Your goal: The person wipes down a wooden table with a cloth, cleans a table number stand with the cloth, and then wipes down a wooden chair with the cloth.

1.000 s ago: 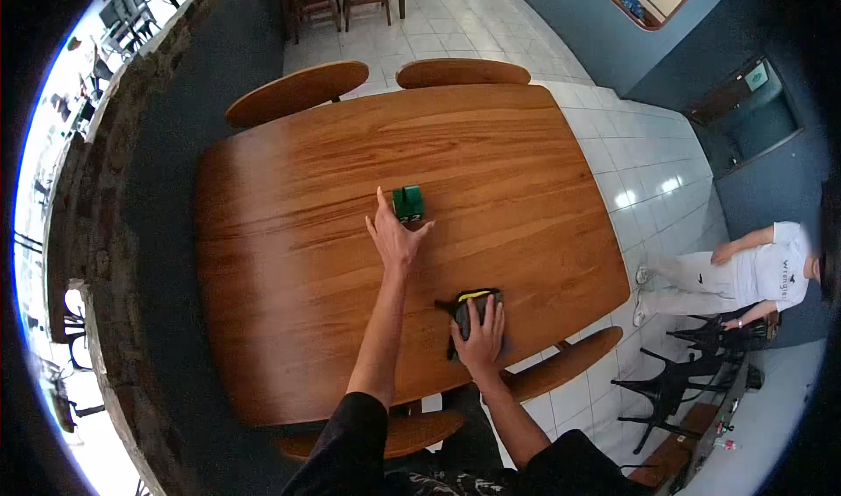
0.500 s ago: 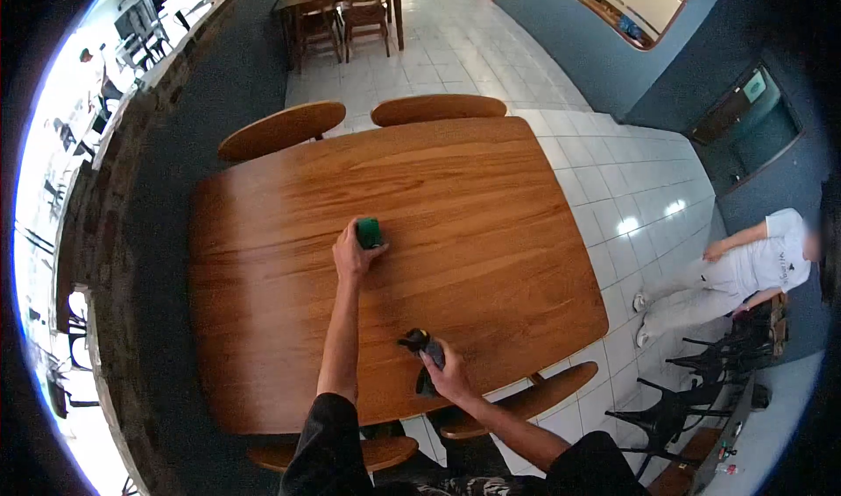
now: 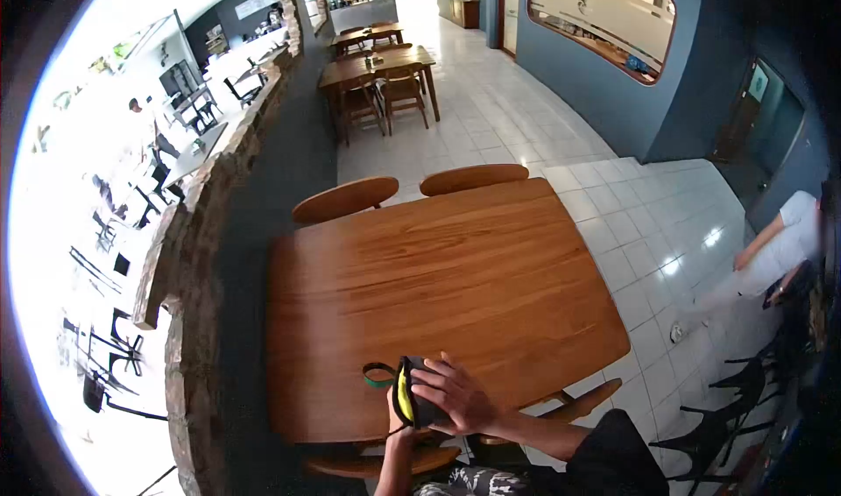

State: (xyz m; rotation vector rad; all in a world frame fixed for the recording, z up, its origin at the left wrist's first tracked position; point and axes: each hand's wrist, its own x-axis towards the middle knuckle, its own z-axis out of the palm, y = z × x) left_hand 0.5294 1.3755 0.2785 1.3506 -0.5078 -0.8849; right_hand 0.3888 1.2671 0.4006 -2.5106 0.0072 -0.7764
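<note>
Close to my body, over the near edge of the wooden table (image 3: 455, 277), both hands meet on a small black pouch (image 3: 429, 408) with a bright yellow inside showing at its left side. My left hand (image 3: 396, 419) holds the pouch from below and the left; most of its fingers are hidden behind it. Across the top and right side of the pouch lie the bent fingers of my right hand (image 3: 460, 398). A thin green and black loop (image 3: 378, 374) is just left of the pouch; whether it hangs from my left hand or rests on the table I cannot tell.
Wooden chairs (image 3: 346, 200) stand around the table. A brick-edged half wall (image 3: 188, 356) runs along the left. At right, a person in a white shirt (image 3: 780, 246) stands near black stacked chairs (image 3: 736, 408). More tables (image 3: 394, 60) are farther back.
My left hand has drawn back from mid-table, where it held a green object, to the pouch. My right hand now lies over the pouch. The camera view has tilted up.
</note>
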